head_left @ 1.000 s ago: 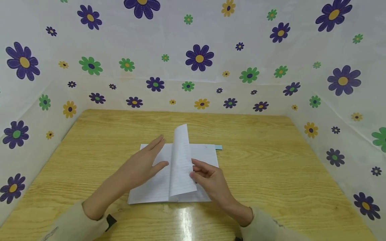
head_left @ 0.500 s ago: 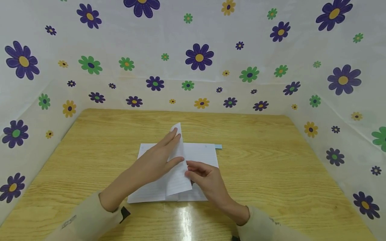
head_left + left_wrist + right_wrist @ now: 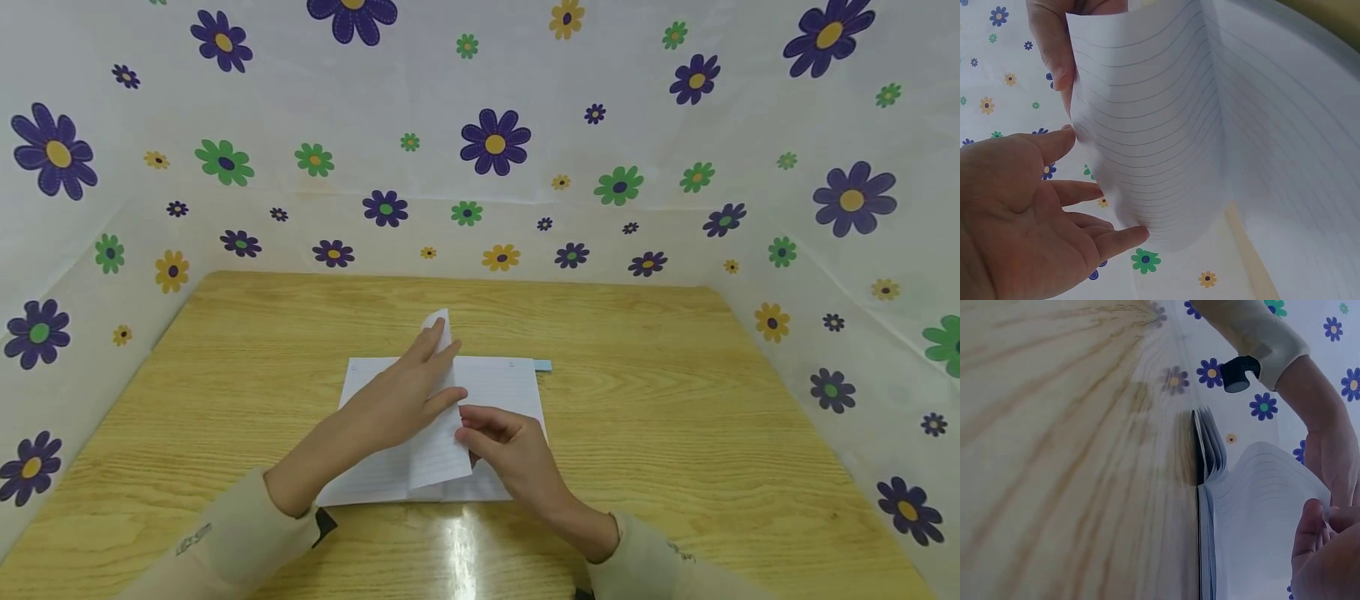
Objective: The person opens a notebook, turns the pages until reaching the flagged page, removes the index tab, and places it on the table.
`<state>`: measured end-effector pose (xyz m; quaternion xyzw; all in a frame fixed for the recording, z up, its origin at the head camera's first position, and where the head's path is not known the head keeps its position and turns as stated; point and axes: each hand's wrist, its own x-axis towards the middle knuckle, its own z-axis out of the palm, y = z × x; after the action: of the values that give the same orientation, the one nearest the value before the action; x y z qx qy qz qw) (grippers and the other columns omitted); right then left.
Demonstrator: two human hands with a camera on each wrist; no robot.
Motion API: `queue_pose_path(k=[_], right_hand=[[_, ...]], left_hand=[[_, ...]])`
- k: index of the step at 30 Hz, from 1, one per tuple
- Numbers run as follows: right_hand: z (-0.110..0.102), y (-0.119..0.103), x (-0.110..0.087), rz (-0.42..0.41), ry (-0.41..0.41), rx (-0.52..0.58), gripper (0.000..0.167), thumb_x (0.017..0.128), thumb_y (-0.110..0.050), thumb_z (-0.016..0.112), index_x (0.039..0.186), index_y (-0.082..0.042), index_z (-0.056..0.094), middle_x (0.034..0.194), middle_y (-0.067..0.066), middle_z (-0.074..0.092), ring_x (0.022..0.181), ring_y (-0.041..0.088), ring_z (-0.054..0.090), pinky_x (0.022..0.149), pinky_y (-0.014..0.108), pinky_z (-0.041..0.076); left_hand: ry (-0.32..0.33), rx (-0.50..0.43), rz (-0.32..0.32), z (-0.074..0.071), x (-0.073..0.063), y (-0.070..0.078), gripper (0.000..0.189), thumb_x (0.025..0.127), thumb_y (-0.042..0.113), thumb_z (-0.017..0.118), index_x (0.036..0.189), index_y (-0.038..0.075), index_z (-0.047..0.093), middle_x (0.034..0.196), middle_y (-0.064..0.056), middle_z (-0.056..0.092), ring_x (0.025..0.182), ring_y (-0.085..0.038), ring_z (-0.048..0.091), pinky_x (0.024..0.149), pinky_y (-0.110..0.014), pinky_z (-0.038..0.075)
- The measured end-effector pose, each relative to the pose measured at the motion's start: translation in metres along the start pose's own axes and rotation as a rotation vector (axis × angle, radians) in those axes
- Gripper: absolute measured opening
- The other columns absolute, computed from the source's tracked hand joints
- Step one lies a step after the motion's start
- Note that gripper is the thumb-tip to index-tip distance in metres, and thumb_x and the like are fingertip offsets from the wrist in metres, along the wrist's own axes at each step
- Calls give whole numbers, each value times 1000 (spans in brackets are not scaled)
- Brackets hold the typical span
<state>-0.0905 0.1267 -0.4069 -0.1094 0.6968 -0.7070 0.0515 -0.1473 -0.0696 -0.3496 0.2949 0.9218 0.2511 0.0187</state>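
An open notebook with lined white pages lies on the table. One page stands raised near its middle, curving upward in the left wrist view. My right hand pinches the free edge of this page between thumb and fingers, also visible in the right wrist view, where the page arches up from the spine. My left hand lies against the page's other side with fingers extended; in the left wrist view the fingertips of that left hand touch the page near its edge.
The wooden table is bordered by a white floral cloth at the back and sides. A light blue tab sticks out past the notebook's far right corner. A black wrist device sits at the left sleeve.
The raised page has shifted left with my right hand pinching its edge. My left hand has moved right from above the left page and now touches the raised page.
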Motion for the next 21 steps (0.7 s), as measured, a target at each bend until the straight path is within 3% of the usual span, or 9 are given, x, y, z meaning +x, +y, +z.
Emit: queue_pose_path(k=[3,6,10,15,21], right_hand=[[0,0,-1,1,-35,10,29,97,-3,70,124,9,70,94,8,73,70,11,64,69,24,56],[-1,1,-1,-9,-71,11,29,100,-5,67,125,10,69,97,20,73,72,15,67,70,26,58],[-7,0,-3,-11,-76,-37,31,102,-10,66,126,9,68,103,34,70,75,29,70,71,28,59],[-19,-3,-6,40,-26,-123,33,102,-15,67,129,5,69,112,26,73,87,39,70,74,29,59],[-32,-3,-10,64,22,-169,36,101,-12,69,132,5,66,123,19,72,108,30,71,85,27,58]], left_hand=[[-17,-4,-9,1,0,-2,67,106,39,59,157,1,40,171,-21,11,156,-37,17,114,-52,40],[-36,5,-23,1,0,-3,68,106,42,59,157,1,41,170,-22,11,155,-38,17,112,-53,42],[-59,33,-49,1,-2,-8,70,104,42,63,156,0,42,170,-22,12,155,-38,18,111,-53,44],[-64,41,-49,0,-8,-18,72,103,37,65,156,-5,39,169,-25,15,155,-39,19,114,-52,39],[-78,32,-32,-3,-23,-29,75,105,32,64,156,-11,31,169,-26,12,153,-39,25,116,-52,35]])
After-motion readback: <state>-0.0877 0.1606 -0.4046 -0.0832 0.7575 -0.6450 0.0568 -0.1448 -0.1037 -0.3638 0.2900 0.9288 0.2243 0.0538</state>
